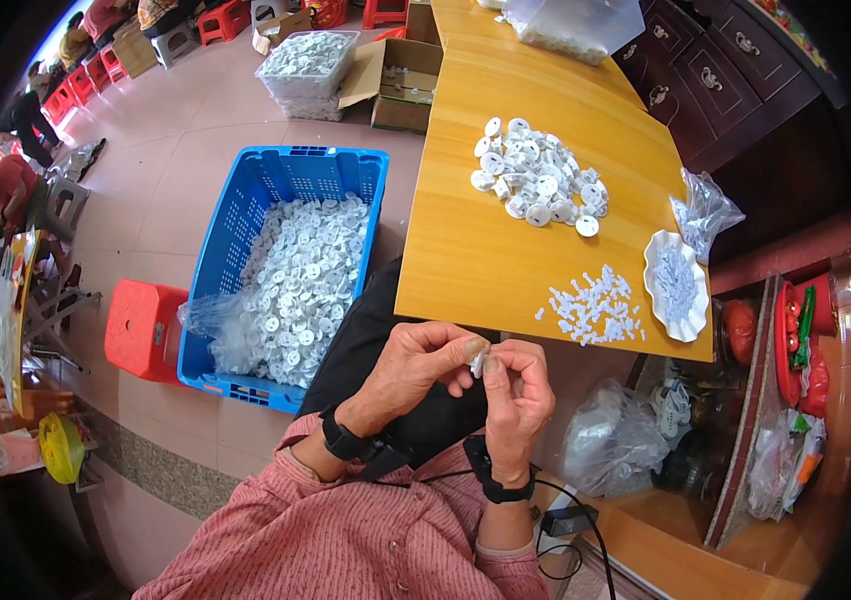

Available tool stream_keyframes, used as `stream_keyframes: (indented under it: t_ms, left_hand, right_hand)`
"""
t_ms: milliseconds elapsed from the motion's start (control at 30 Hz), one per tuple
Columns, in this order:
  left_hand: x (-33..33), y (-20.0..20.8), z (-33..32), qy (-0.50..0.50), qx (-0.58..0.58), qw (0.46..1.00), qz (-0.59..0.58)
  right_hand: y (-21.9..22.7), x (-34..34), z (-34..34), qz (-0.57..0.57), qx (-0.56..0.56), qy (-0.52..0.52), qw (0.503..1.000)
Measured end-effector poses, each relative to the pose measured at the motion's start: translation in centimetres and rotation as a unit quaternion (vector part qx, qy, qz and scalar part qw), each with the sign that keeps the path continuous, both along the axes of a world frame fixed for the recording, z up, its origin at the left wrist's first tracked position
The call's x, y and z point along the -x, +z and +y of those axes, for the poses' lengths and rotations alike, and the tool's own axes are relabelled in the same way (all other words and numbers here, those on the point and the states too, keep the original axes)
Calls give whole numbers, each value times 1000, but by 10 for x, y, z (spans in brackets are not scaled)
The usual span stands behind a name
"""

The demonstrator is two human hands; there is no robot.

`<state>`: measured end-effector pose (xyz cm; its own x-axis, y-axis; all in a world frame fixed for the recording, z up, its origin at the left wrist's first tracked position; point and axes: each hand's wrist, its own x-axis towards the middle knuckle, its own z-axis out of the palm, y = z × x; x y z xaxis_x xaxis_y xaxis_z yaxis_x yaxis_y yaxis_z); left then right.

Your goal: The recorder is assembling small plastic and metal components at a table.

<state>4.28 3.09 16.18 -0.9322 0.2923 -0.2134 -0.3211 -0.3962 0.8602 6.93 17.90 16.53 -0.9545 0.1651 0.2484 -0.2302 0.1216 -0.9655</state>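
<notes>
Above my lap, just off the table's near edge, my left hand [407, 372] and my right hand [517, 405] meet fingertip to fingertip. Both are closed in a pinch on one small white plastic part [478, 362], mostly covered by the fingers. On the wooden table [465, 270] ahead lies a heap of round white plastic pieces [535, 170]. Closer to me, small pale pegs [595, 308] are scattered near the edge. A white scalloped dish [657, 250] at the right holds more such small pieces.
A blue crate [235, 170] full of round white pieces stands left of my legs, beside a red stool [140, 330]. A clear bag [710, 210] lies behind the dish. Shelves with bags [615, 435] are at right. A cable [600, 530] hangs near my right forearm.
</notes>
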Motion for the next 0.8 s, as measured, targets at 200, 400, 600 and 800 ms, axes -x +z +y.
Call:
stream_keyframes:
  t_ms: [200, 400, 600, 800]
  left_hand:
    - [1, -1, -2, -8, -21, 1000, -2]
    - [-1, -3, -4, -4, -39, 999, -4]
    - [-1, 5, -9, -3, -13, 1000, -6]
    - [8, 15, -42, 142, 7, 989, 25]
  right_hand:
    - [-2, -1, 3, -36, 101, 41, 993]
    - [-3, -1, 2, -66, 147, 70, 985]
    - [-1, 0, -3, -50, 120, 49, 990]
    - [0, -1, -5, -75, 82, 26, 993]
